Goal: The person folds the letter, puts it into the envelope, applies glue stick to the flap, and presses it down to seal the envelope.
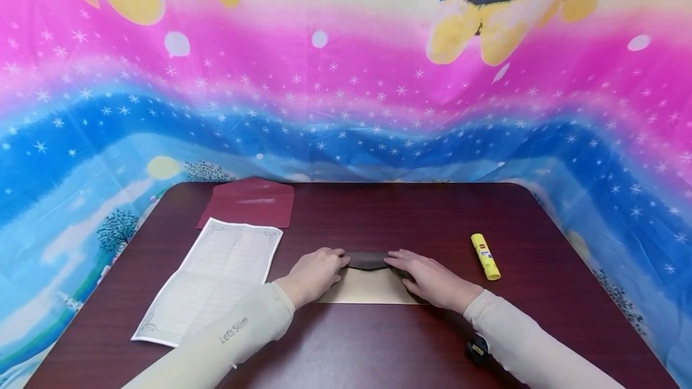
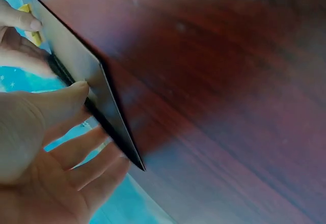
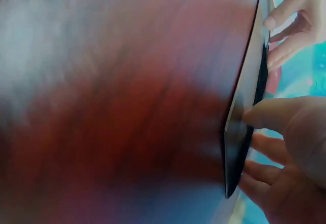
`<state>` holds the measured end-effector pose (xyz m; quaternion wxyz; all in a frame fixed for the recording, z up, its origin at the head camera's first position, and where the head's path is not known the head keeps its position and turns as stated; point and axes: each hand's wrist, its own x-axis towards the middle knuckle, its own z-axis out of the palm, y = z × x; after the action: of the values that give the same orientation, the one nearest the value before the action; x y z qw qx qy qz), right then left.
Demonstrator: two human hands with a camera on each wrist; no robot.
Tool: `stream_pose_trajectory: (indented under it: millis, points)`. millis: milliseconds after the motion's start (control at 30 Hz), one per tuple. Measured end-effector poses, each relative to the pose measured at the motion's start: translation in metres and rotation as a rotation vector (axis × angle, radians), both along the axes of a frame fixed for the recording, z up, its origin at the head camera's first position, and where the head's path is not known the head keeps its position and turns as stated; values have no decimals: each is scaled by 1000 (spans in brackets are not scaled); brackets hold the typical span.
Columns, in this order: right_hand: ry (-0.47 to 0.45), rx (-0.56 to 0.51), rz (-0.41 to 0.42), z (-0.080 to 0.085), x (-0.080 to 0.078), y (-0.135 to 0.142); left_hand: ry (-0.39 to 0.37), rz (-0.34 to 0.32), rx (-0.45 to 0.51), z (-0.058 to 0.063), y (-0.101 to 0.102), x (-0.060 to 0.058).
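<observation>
A tan envelope (image 1: 378, 290) with a dark flap (image 1: 367, 260) folded over its far edge is near the middle of the table, between both hands. At its left end, my left hand (image 1: 316, 272) grips the envelope, the thumb on the near face and the fingers behind the far edge. My right hand (image 1: 432, 279) holds the right end in much the same way. The left wrist view shows the envelope (image 2: 76, 51) edge-on, with the thumb on its face. From the right wrist, the envelope (image 3: 244, 91) also appears as a thin slab; some fingertips are hidden behind it.
To the left, a creased sheet of bordered paper (image 1: 216, 284) lies on the dark red table (image 1: 351, 347). Behind it is a maroon envelope (image 1: 259, 200) with its pointed flap facing away. A yellow glue stick (image 1: 485, 257) lies at the right. A printed cloth (image 1: 346, 95) hangs behind the table.
</observation>
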<state>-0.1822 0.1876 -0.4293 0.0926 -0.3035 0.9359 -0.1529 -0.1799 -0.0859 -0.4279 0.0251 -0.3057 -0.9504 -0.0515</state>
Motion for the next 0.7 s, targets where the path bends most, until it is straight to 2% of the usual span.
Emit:
stream_pose_trajectory:
  millis: [200, 367, 533, 700]
  points:
    - [23, 69, 3, -1, 6, -6, 66, -1, -15, -5, 2, 3]
    - [70, 90, 19, 2, 8, -9, 82, 18, -23, -2, 9, 7]
    - [76, 100, 31, 3, 7, -8, 5, -21, -34, 3, 29, 10]
    - [64, 73, 43, 1, 6, -7, -120, -68, -80, -2, 46, 14]
